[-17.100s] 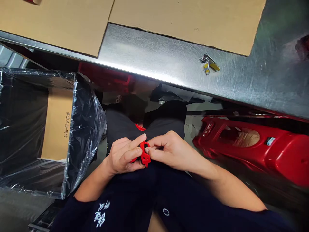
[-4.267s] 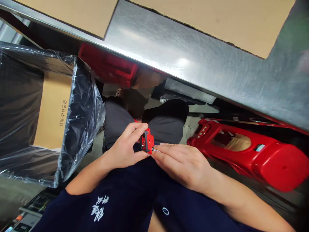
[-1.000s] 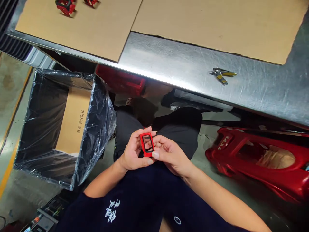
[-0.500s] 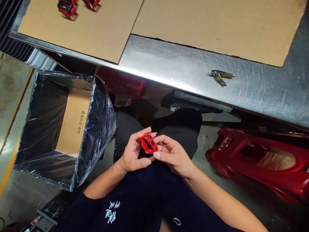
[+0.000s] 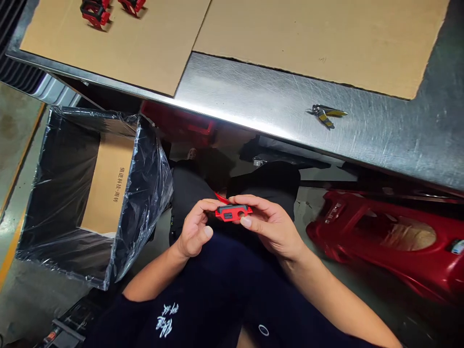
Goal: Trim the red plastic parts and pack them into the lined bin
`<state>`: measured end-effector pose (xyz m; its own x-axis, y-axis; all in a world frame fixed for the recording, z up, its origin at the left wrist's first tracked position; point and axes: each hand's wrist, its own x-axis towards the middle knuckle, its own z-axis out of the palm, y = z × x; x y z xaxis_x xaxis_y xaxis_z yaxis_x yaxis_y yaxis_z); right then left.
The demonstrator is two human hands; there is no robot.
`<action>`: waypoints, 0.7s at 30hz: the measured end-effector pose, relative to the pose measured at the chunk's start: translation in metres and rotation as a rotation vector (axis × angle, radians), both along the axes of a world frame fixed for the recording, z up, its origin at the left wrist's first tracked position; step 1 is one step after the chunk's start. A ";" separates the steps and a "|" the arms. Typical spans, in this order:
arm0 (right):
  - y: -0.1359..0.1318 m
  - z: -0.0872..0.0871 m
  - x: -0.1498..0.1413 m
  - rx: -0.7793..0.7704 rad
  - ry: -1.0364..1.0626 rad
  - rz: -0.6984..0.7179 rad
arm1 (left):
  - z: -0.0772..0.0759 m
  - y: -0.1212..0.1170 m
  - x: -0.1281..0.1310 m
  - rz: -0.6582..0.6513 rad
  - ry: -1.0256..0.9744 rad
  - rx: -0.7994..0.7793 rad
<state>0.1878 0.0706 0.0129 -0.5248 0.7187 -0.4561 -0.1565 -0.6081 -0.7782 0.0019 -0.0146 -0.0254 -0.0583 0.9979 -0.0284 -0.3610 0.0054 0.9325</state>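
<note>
Both my hands are held over my lap, holding a small red plastic part (image 5: 232, 213). It lies sideways, with a dark grey insert and a round hole showing on its upper edge. My right hand (image 5: 270, 224) grips its right end between thumb and fingers. The fingertips of my left hand (image 5: 195, 229) touch its left end. A thin red tip (image 5: 221, 197) shows just behind the part, and I cannot tell what it belongs to.
Cardboard sheets (image 5: 308, 43) lie on a steel table (image 5: 253, 92), with small red parts (image 5: 94, 12) at the far left. A yellow-handled metal tool (image 5: 325, 116) lies on the steel. A plastic-lined carton (image 5: 108, 193) stands at left, and a large red moulded shell (image 5: 373, 237) at right.
The red part has turned from an upright rectangular frame to lying sideways, edge-on to me. My right hand has shifted around its right end.
</note>
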 end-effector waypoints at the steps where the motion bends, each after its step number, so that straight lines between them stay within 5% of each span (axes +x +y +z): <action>1: 0.000 -0.001 0.001 0.027 -0.004 0.011 | 0.001 0.001 -0.002 0.000 0.015 -0.016; 9: 0.008 0.000 0.000 0.228 -0.056 0.115 | 0.030 0.025 -0.026 -0.075 0.316 -0.137; 17: 0.016 -0.001 -0.014 0.571 -0.189 0.352 | 0.078 0.044 -0.069 -0.440 0.696 -0.238; 19: 0.018 -0.004 -0.018 0.598 -0.223 0.371 | 0.084 0.047 -0.101 -0.346 0.674 -0.210; 21: 0.021 -0.010 -0.020 0.601 -0.284 0.363 | 0.083 0.053 -0.145 -0.089 0.660 -0.239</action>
<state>0.1673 0.0912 0.0026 -0.6969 0.6907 -0.1930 0.2284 -0.0414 -0.9727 -0.1435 0.0386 0.0574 -0.0576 0.9706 -0.2337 0.2909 0.2402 0.9261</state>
